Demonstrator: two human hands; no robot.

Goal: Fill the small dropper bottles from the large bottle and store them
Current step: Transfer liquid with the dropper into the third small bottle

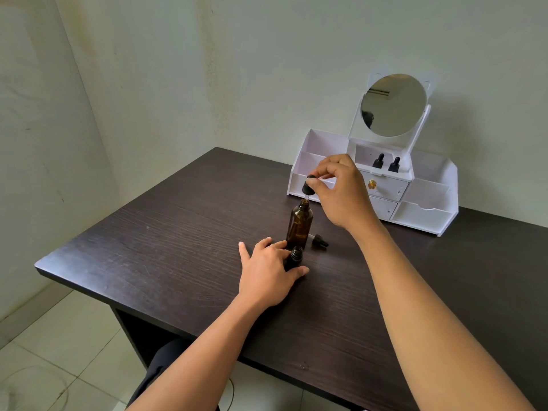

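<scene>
- Right hand [338,188] is up over the tall amber glass bottle [300,225], thumb and fingers pinched on a black rubber-bulbed dropper cap [308,186], its glass tip hanging just above the open neck.
- Left hand [268,269] lies low on the dark wood-grain desk [178,232], fingers and thumb curled around a small dark dropper bottle [295,258] with its mouth open, steadying it just in front of the tall one.
- A second black dropper cap with its glass tube [318,240] lies on its side on the desk, just right of the amber bottle; likely the small bottle's own top.
- Far right against the wall sits a white plastic organiser with a round mirror [421,209]; two small black-capped dropper bottles [385,163] stand in its upper middle compartment, so the job looks partly done.
- The step, as I read it: carrying liquid from big bottle to small. Whether the pipette is loaded, I cannot tell.
- To do it well: keep the dropper upright, cross the short gap low and slow, centre the tip over the small neck before squeezing.
- Left hand should grip firmly; that small bottle could tip easily.
</scene>
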